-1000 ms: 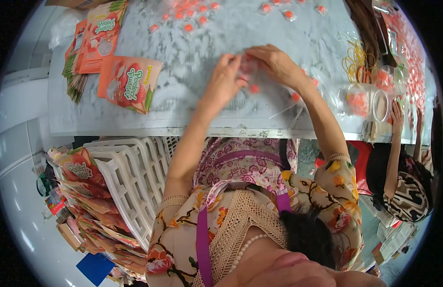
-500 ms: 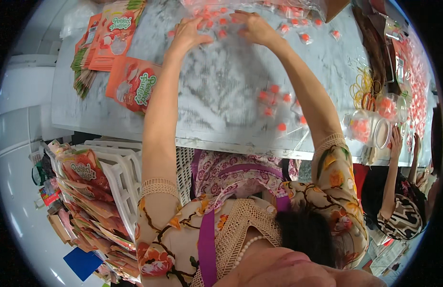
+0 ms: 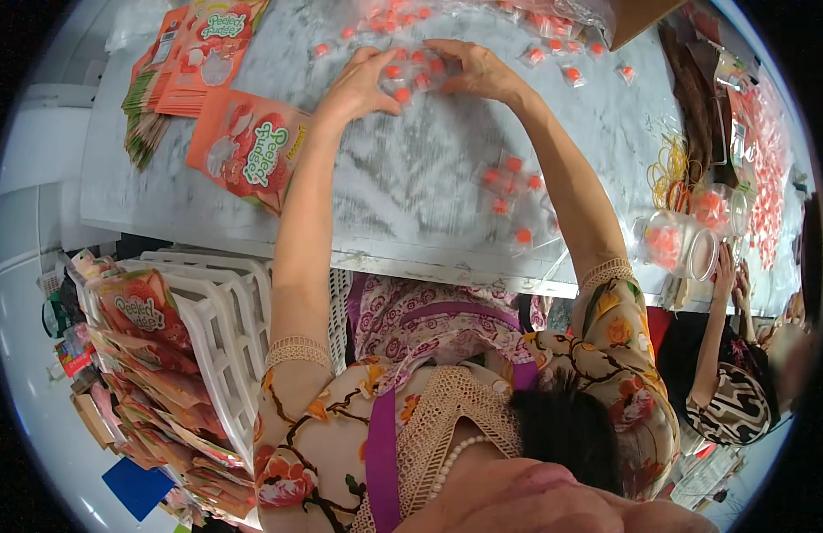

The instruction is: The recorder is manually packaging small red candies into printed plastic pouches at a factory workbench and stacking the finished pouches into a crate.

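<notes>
Across the grey-and-white marbled tabletop (image 3: pixel 385 178), two bare hands curve toward each other around a loose cluster of small, round, orange-red sweets in clear wrappers (image 3: pixel 419 79). From where I stand, the left hand (image 3: pixel 360 84) is open, thumb and fingers spread along the near-left side of the sweets. The right hand (image 3: pixel 478 71) faces it, also open, its fingers bent inward at the cluster's other side. Neither is closed over anything; I can't tell whether the fingertips touch the wrappers.

Nearer the person, inside the right forearm, lies a second group of wrapped sweets (image 3: pixel 511 191), well apart from the first. By the left forearm rests a flat red pouch with a printed fruit design (image 3: pixel 256 151), just in front of a stack of matching pouches (image 3: pixel 207 67). Over on the right sit a tangle of thin yellow bands (image 3: pixel 671 182) and a clear, wide-mouthed jar holding more sweets (image 3: pixel 664 244). Below the table's left end stand white slatted plastic crates (image 3: pixel 209 333).
</notes>
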{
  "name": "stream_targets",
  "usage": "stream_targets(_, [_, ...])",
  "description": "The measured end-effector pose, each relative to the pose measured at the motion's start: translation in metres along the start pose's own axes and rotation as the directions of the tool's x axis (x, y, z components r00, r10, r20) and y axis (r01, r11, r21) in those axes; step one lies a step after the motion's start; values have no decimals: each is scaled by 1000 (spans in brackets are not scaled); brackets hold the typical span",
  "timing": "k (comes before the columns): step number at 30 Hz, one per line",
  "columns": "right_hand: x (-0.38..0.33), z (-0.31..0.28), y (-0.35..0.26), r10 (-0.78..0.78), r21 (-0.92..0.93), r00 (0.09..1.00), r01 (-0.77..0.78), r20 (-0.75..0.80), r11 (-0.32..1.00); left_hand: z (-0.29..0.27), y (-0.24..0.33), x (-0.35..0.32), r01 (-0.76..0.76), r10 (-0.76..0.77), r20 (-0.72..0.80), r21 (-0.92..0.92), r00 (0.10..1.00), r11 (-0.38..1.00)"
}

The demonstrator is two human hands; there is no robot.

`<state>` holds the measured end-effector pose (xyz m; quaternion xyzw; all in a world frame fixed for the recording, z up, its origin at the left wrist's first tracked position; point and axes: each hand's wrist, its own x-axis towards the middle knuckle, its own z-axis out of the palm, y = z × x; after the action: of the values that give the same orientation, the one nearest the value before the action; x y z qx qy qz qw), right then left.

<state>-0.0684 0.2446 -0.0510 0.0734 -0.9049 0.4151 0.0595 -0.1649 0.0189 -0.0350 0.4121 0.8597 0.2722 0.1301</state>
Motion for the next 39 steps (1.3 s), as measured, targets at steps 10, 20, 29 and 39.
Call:
stream_targets(10, [3,11,-4,-69,-182,990,91,125,979,10,22,-6,-39,39,-3,37,999,999])
stream_targets(20, [-124,-32,-63,131,-224,939,-60,319,973,63,107,-86,64,-57,49,-160,997,985])
stream_targets(29, [-303,-34,-62,234,-232,813,-407,-533,884,103,101,-76,-208,197,-177,-47,964,977])
stream_targets(39, [-260,8,-70,177,-366,921,-307,-347,878,152,160,-80,-293,302,-168,76,939,953])
